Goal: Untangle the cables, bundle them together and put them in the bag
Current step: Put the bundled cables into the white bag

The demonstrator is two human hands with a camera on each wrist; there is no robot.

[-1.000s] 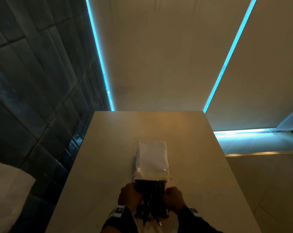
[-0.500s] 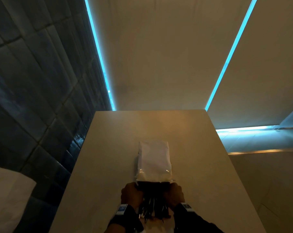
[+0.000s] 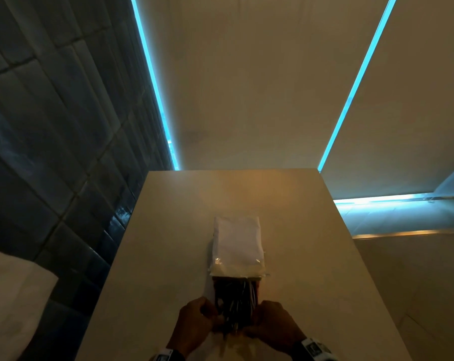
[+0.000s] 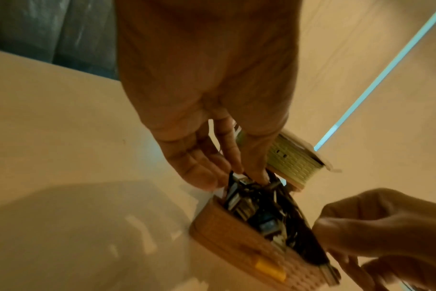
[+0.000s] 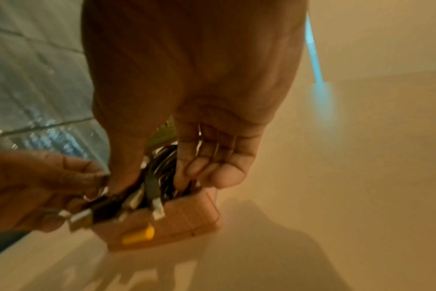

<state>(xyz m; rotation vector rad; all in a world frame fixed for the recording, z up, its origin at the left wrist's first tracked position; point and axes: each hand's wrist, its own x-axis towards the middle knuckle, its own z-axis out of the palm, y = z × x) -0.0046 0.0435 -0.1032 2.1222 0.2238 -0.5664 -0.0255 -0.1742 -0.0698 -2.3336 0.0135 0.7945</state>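
Cables [image 3: 235, 306] are seen gathered in one dark bunch at the near end of the surface [image 3: 168, 256], lodged in the open mouth of the bag [image 3: 237, 246], which lies flat along the middle of the surface. The bunch is judged to be partly entered; plug ends [image 5: 80, 217] are still seen outside the mouth, so insertion is not complete and closing is left. The left hand [image 3: 194, 321] is placed at the left side of the bunch, with fingertips [image 4: 259, 177] pinched on cable strands. The right hand [image 3: 272, 324] is placed at the right side, its fingers [image 5: 212, 157] curled round cables. Whether a tie is fitted round the bunch cannot be told. A textured pinkish edge [image 4: 227, 226] with a yellow piece [image 5: 138, 235] is noted below the cables; it is taken for the bag's mouth, but blur prevents certainty. Depth of entry is hidden by the bag's opaque white panel. Both forearms are cut off at the frame edge.
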